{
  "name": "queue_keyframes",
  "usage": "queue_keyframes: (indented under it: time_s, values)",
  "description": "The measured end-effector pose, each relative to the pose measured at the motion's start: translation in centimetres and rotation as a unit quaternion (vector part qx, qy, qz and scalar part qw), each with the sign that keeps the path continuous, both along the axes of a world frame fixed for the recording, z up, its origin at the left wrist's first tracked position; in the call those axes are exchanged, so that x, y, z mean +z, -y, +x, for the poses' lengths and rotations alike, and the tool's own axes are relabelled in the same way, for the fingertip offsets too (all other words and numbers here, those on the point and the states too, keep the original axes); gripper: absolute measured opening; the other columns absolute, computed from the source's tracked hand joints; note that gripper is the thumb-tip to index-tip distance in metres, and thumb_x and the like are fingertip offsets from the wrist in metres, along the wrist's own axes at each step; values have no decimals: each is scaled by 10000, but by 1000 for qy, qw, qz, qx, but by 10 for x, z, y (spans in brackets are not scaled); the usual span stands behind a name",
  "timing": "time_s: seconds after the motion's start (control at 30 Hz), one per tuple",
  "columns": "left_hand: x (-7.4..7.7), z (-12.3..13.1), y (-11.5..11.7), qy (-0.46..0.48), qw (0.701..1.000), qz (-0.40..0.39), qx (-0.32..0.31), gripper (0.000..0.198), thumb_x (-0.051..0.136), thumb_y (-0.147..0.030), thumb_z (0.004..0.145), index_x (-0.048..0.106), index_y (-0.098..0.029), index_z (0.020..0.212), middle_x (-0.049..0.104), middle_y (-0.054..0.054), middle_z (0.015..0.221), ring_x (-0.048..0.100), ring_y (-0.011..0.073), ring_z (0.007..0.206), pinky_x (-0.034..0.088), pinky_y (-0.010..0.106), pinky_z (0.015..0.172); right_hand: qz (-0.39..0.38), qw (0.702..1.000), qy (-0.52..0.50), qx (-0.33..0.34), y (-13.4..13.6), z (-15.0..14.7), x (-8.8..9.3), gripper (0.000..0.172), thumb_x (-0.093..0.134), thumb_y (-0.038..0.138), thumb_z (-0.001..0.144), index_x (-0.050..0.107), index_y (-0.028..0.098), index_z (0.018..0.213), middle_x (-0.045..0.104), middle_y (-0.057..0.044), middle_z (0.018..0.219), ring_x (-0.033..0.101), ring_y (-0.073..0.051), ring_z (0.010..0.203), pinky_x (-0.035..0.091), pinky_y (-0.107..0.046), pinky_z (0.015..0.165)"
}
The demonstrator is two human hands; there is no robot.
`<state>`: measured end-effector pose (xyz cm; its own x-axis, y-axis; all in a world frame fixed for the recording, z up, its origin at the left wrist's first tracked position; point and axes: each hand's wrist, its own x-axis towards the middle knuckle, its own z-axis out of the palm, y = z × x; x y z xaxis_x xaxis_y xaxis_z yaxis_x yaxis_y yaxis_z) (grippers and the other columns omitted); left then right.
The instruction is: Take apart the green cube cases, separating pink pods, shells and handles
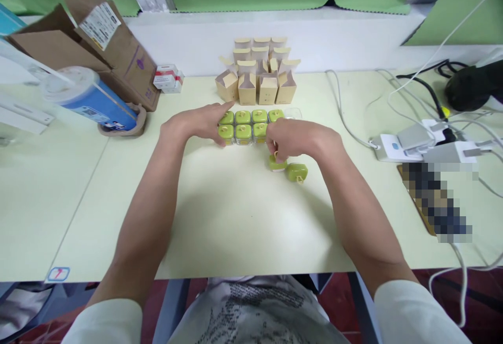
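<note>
Two rows of small clear jars with green lids [243, 117] stand side by side in the middle of the table. My left hand [201, 120] lies against the left end of these rows, its thumb and fingers spread apart around the end jars. Lower down, my right hand [293, 137] has its fingertips closed at the yellow loop of a green lid [278, 164], just in front of the rows. Another green lid [297, 172] lies beside it, its loop toward me. A clear jar without a green lid [293, 113] is partly visible behind my right hand, which also hides part of the rows.
Several open small cardboard boxes [247, 92] stand behind the jars. To the left are a large carton [129, 71], a blue cup [104, 106] in a cardboard holder and a small white-red box [168, 78]. Power strips [396, 147] and cables lie at right, near a blurred-out object [434, 200].
</note>
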<state>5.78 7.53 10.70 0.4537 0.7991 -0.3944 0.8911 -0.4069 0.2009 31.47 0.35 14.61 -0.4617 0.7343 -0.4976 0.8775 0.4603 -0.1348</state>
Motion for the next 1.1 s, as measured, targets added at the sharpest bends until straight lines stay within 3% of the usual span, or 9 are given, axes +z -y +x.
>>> queue_keyframes:
  time_s: [0.1, 0.2, 0.33, 0.47, 0.57, 0.7, 0.83, 0.97, 1.1]
  values:
    - [-1, 0, -2, 4, 1000, -1, -4, 1357, 896, -594, 713, 250, -400, 1890, 612, 105, 1802, 622, 430, 1614, 549, 493, 1282, -26, 999, -20, -11, -6, 10, -1, 277, 829, 9, 833, 735, 241, 713, 794, -67, 805, 750, -289, 779, 532, -448, 704]
    - [1, -1, 1, 23, 1000, -14, 2, 1445, 921, -665, 696, 182, -400, 1909, 521, 96, 1884, 540, 432, 1697, 518, 480, 1328, 23, 996, -88, -13, -11, 32, 7, 258, 823, 68, 889, 733, 257, 739, 822, -58, 885, 770, -310, 854, 553, -471, 765]
    - [12, -6, 11, 64, 998, 1, 19, 1664, 941, -810, 689, -21, -267, 1934, 110, 151, 2041, 291, 483, 1831, 347, 555, 1478, 154, 966, -197, -64, -16, 64, 21, 229, 746, 84, 989, 778, 300, 921, 886, -44, 1062, 805, -338, 999, 604, -498, 898]
    - [19, -8, 15, 133, 990, 42, -6, 1761, 920, -888, 671, -136, -244, 1926, -150, 89, 2042, -25, 422, 1909, 115, 529, 1565, 163, 957, -223, -92, -22, 71, 19, 240, 706, 78, 995, 761, 297, 913, 890, -38, 1056, 806, -330, 1057, 599, -479, 954]
    - [15, -6, 11, 152, 988, 31, -13, 1727, 908, -930, 678, -113, -320, 1930, -130, 27, 2047, -49, 421, 1912, 86, 544, 1569, 138, 960, -224, -91, -29, 64, 8, 141, 754, 168, 1011, 781, 278, 927, 875, -51, 1045, 798, -326, 1078, 587, -455, 946]
    - [6, -4, 6, 146, 989, 18, -2, 1705, 924, -916, 696, -65, -286, 1933, -44, 85, 2053, -28, 495, 1895, 101, 644, 1547, 132, 967, -202, -87, -34, 58, -2, 127, 726, 147, 1014, 780, 242, 950, 853, -71, 1084, 773, -290, 1055, 562, -404, 880]
    - [9, -2, 8, 121, 992, 22, 10, 1627, 891, -862, 759, -83, -299, 1934, -81, 67, 2052, -5, 465, 1902, 136, 624, 1545, 112, 976, -161, -94, -36, 59, -4, 139, 715, 131, 1011, 773, 245, 954, 839, -49, 1073, 747, -246, 996, 534, -357, 820]
    - [14, 2, 13, 86, 996, 29, 19, 1622, 859, -761, 801, -133, -130, 1919, -59, 186, 2040, 38, 450, 1903, 188, 580, 1542, 119, 978, -144, -88, -39, 59, -9, 104, 731, 179, 1011, 789, 252, 964, 833, -54, 1051, 708, -217, 867, 505, -351, 723]
    - [13, 1, 14, 98, 995, 21, 8, 1621, 864, -844, 789, -107, -227, 1930, 35, 129, 2051, 94, 447, 1892, 219, 577, 1532, 108, 980, -149, -73, -40, 56, -14, 73, 758, 239, 1021, 814, 259, 979, 827, -54, 1011, 717, -231, 904, 522, -348, 764]
